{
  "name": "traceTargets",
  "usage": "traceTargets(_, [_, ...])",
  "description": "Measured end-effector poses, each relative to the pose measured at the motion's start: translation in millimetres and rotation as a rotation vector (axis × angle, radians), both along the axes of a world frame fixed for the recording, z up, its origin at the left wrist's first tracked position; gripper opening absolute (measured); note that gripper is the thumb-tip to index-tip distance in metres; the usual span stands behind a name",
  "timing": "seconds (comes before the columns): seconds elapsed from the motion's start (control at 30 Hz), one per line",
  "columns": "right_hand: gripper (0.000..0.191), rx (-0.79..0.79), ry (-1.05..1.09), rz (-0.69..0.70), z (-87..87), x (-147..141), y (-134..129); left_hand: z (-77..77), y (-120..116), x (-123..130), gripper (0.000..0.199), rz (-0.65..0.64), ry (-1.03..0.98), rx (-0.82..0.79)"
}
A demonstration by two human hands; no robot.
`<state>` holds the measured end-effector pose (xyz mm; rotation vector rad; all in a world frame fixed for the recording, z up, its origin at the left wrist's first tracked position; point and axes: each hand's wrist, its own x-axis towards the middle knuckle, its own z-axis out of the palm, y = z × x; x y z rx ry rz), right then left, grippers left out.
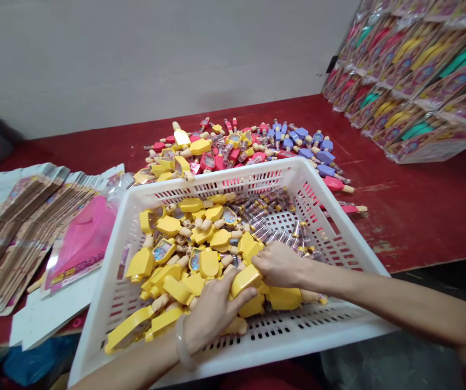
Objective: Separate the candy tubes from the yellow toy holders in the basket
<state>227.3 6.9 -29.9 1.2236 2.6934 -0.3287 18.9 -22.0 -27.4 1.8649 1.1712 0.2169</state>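
Note:
My left hand [213, 303], with a pale bangle at the wrist, is wrapped round a yellow plastic toy piece [245, 279] low over the basket. Against that piece's right end, my right hand [278, 264] is closed with its fingers curled under. Whatever my right fingers pinch is hidden. Below both hands lie several yellow toys [169, 226] with beige handles, some showing printed faces. Small clear tubes with yellow ends [259, 208] fill the basket's far right part. A white perforated basket [338, 216] holds all of these.
Behind the basket, a pile of yellow, red and purple toys [233, 146] covers part of the red table [415, 211]. Printed cards [17, 222] and a pink bag [89, 235] lie on the left. Packaged toys [423, 81] are stacked at the right against the wall.

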Motion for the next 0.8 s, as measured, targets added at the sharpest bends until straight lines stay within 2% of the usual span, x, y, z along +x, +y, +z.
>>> traceTargets(0.1, [0.013, 0.213, 0.091, 0.076, -0.8, 0.1, -7.2, 14.2, 2.0, 2.1, 0.059, 0.065, -0.200, -0.690])
traceTargets(0.13, [0.017, 0.285, 0.118, 0.088, -0.1, 0.1, -9.6, 17.4, 2.4, 2.4, 0.063, 0.061, -0.231, -0.869])
traceTargets(0.17, [0.021, 0.338, 0.137, 0.090, 0.6, -0.1, -12.1, 19.3, 2.4, 2.5, 0.065, 0.049, -0.238, -0.975])
traceTargets(0.2, [0.023, 0.363, 0.145, 0.084, 1.3, -0.6, -14.4, 19.7, 1.8, 2.2, 0.066, 0.038, -0.229, -0.978])
traceTargets(0.23, [0.023, 0.356, 0.139, 0.071, 1.8, -1.6, -16.4, 18.5, 0.9, 1.7, 0.063, 0.031, -0.206, -0.879])
traceTargets(0.27, [0.020, 0.312, 0.118, 0.051, 1.9, -2.8, -18.1, 16.0, -0.1, 0.8, 0.060, 0.026, -0.167, -0.697])
traceTargets(0.33, [0.009, 0.140, 0.049, -0.018, 1.5, -6.1, -20.0, 7.8, -1.0, -1.9, 0.052, -0.025, -0.032, -0.232])
traceTargets(0.4, [0.011, -0.043, -0.012, -0.099, 1.8, -9.0, -19.4, -0.9, 1.2, -6.0, 0.049, -0.136, 0.114, 0.160])
traceTargets(0.43, [0.013, -0.101, -0.029, -0.133, 2.8, -9.6, -18.2, -3.8, 3.9, -8.2, 0.049, -0.200, 0.171, 0.284])
traceTargets(0.5, [0.014, -0.128, -0.028, -0.167, 7.1, -8.3, -14.2, -4.2, 11.6, -12.1, 0.047, -0.266, 0.211, 0.426])
traceTargets(0.57, [0.016, -0.064, 0.017, -0.149, 13.6, -3.7, -9.2, 2.7, 20.7, -14.2, 0.045, -0.219, 0.160, 0.434])
traceTargets(0.63, [0.019, 0.071, 0.067, -0.085, 19.5, 2.2, -4.9, 13.0, 28.5, -14.5, 0.046, -0.164, 0.054, 0.275])
traceTargets(0.73, [0.018, 0.230, 0.086, 0.003, 21.7, 6.6, -3.5, 21.7, 34.1, -13.7, 0.051, -0.237, -0.108, -0.045])
traceTargets(0.77, [0.019, 0.218, 0.074, -0.008, 20.2, 5.9, -4.4, 20.9, 34.2, -13.8, 0.051, -0.270, -0.123, -0.063])
traceTargets(0.8, [0.018, 0.169, 0.059, -0.044, 17.7, 4.2, -5.7, 18.4, 33.7, -14.2, 0.049, -0.293, -0.103, -0.013])
